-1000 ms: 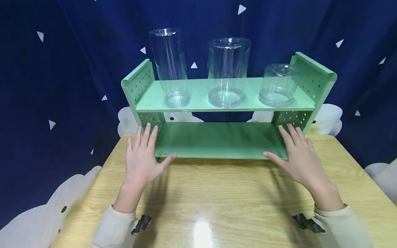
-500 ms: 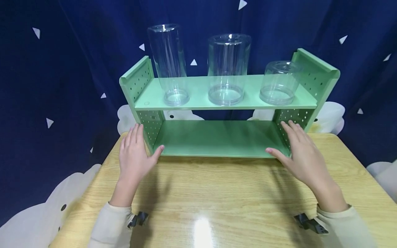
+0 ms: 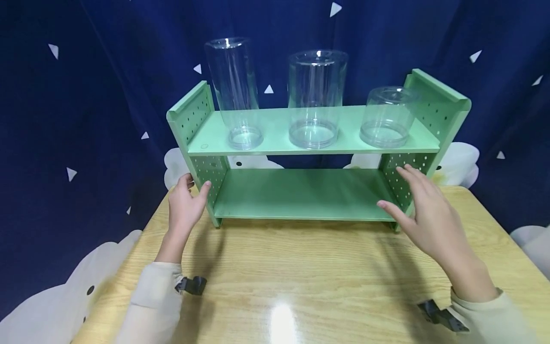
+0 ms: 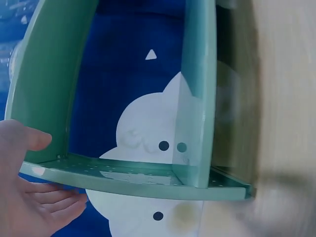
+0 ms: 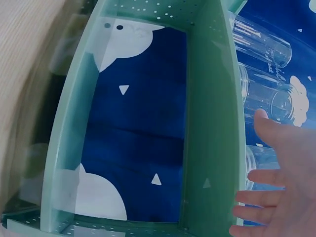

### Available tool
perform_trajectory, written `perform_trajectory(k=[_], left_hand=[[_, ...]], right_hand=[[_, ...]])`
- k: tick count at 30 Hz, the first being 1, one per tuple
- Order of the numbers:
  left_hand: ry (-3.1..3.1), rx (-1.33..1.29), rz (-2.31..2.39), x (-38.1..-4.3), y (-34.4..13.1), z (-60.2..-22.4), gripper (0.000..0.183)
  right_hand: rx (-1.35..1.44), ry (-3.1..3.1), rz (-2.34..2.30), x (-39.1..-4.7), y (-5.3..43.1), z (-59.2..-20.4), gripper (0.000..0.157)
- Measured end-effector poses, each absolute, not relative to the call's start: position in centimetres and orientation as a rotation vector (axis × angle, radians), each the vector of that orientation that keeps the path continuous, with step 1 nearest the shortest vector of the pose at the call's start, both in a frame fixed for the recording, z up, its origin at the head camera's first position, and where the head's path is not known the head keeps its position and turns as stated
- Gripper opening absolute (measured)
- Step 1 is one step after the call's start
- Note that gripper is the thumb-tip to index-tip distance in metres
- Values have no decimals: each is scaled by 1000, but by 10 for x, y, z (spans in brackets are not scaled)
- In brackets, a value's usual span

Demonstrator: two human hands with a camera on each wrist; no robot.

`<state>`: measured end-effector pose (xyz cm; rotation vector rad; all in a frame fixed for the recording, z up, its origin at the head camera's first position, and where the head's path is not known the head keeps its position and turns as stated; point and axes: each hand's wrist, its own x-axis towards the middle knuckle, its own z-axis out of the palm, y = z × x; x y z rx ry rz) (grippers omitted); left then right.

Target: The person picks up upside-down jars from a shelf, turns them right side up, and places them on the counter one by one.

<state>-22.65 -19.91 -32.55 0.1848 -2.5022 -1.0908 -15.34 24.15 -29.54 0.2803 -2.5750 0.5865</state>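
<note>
A green two-tier shelf (image 3: 309, 196) with perforated side panels stands on the table. My left hand (image 3: 184, 208) is at its left side panel. In the left wrist view the thumb (image 4: 38, 139) lies on the inner side of that panel's front edge and the fingers on the outer side, with a gap between. My right hand (image 3: 436, 220) hovers before the right side panel, thumb apart and fingers extended, holding nothing. On the upper tier stand a tall narrow clear jar (image 3: 235, 91), a wide medium one (image 3: 315, 91) and a short one (image 3: 385, 119).
The light wooden table (image 3: 275, 272) extends in front of the shelf. Close behind hangs a dark blue curtain (image 3: 142, 86) with white triangles and cloud-like figures. A dark strap-like piece sits at each cuff.
My left hand has moved outward from the shelf's front to its left side panel, turning side-on with its fingers bending. My right hand has shifted slightly right and turned. The jars stay put.
</note>
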Motion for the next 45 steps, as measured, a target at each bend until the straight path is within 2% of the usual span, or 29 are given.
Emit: perform_trajectory(k=[8,14,25,30,38,45], left_hand=[[-2540,240,-1065,-250,-209,-306,40],[-2556,196,-1016,-256,-220,-301,29],[-2642,152,-996,-258,-222,-302,33],[-2671,169,-1004,-257,-222,-303,35],[-2673,156,-1015,-257,-223,-301,35],[-2682,159,-1031,-258,-223,-302,36]], right_hand=[[343,-2516,583,-158,234,-286,72],[390,-2455,594,-157,229,-281,70],[502,-2432,756,-141,224,-266,62],[466,-2346,811,-139,229,-249,60],[344,-2171,871,-159,235,-218,56],[220,-2248,874,-193,239,-198,69]])
